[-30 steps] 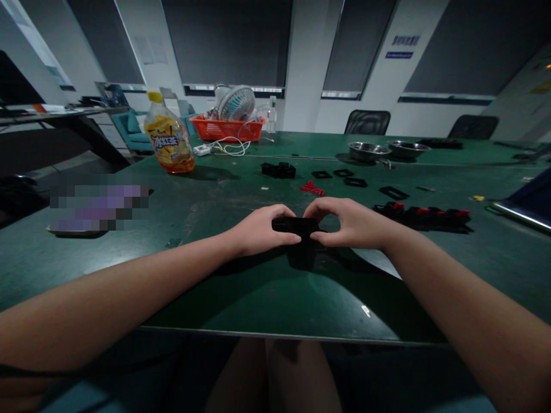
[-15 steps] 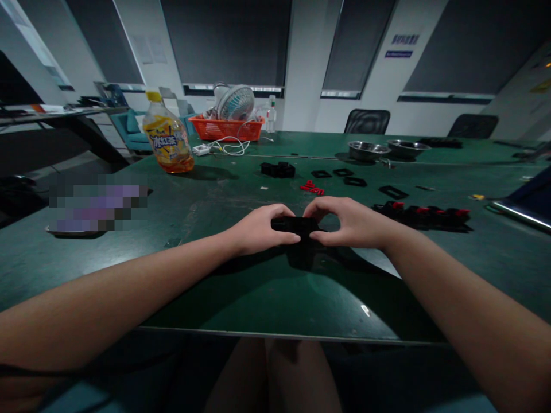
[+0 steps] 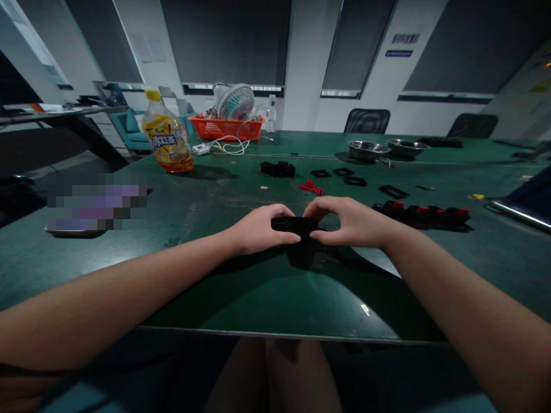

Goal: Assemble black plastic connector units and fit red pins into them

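Between both hands, just above the green table point(image 3: 267, 298), is a dark black part point(image 3: 290, 224) whose details are too dark to make out. My left hand point(image 3: 262, 230) pinches its left side with thumb and fingers. On its right side, the thumb and fingers of my right hand point(image 3: 344, 222) close on the same part. Small red pieces point(image 3: 311, 187) lie beyond the hands. Flat black frames point(image 3: 355, 181) are spread behind them, and a black block-like part point(image 3: 278, 168) sits to their left. A row of black parts with red pieces point(image 3: 424, 215) lies at the right.
A drink bottle point(image 3: 167, 135) stands at the left, near a blurred-out flat object point(image 3: 94, 211). Farther back are an orange basket point(image 3: 228, 128) holding a fan, a white cable point(image 3: 235, 146) and two metal bowls point(image 3: 368, 150). A dark blue object point(image 3: 527, 198) is at the right edge.
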`<state>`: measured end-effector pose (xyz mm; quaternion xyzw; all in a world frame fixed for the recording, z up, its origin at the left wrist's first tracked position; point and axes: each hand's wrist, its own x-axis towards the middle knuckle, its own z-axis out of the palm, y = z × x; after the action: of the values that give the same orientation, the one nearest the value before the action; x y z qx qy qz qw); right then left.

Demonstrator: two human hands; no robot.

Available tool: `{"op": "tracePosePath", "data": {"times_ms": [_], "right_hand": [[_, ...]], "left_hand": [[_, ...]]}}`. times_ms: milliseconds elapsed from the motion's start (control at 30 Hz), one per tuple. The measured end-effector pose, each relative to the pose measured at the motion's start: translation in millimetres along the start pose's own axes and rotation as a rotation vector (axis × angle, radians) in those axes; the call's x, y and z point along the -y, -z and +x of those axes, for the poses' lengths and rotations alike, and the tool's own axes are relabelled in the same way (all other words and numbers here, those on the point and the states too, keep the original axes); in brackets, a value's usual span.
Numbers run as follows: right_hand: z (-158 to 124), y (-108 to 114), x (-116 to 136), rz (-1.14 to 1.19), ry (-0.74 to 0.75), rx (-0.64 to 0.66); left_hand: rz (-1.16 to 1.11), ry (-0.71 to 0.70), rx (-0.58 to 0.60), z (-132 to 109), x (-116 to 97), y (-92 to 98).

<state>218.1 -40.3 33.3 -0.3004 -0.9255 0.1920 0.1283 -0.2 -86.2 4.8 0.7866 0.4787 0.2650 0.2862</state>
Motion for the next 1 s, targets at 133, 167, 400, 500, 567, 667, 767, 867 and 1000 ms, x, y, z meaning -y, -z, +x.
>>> {"op": "tracePosePath", "data": {"times_ms": [133, 167, 400, 500, 567, 667, 767, 867, 1000], "right_hand": [[-0.1, -0.7, -0.8, 0.005, 0.002, -0.006], [-0.1, -0.7, -0.8, 0.006, -0.001, -0.006], [0.1, 0.5, -0.3, 0.008, -0.009, 0.000], [-0.2, -0.1, -0.9, 0.003, -0.006, 0.000], [-0.4, -0.6, -1.4, 0.003, -0.003, -0.003], [-0.4, -0.9, -1.9, 0.005, -0.003, -0.003], [-0.1, -1.0, -2.4, 0.008, -0.001, -0.006], [0.2, -1.1, -3.3, 0.009, 0.003, -0.011], [0.2, -1.4, -3.6, 0.005, -0.001, -0.006]], "left_hand": [[0.010, 0.000, -0.001, 0.2, 0.7, -0.2], [0.010, -0.003, -0.001, 0.3, 1.0, -0.2], [0.005, -0.002, 0.003, 0.4, 1.5, -0.1], [0.015, -0.002, 0.002, 0.2, 0.8, 0.2], [0.017, 0.002, 0.001, 0.2, 0.5, 0.2], [0.006, 0.006, 0.005, 0.2, 0.4, 0.2], [-0.017, 0.006, 0.009, 0.3, 0.6, 0.2], [-0.039, 0.006, 0.008, 0.5, 1.0, 0.2], [-0.039, 0.008, 0.008, 0.6, 1.0, 0.4]]}}
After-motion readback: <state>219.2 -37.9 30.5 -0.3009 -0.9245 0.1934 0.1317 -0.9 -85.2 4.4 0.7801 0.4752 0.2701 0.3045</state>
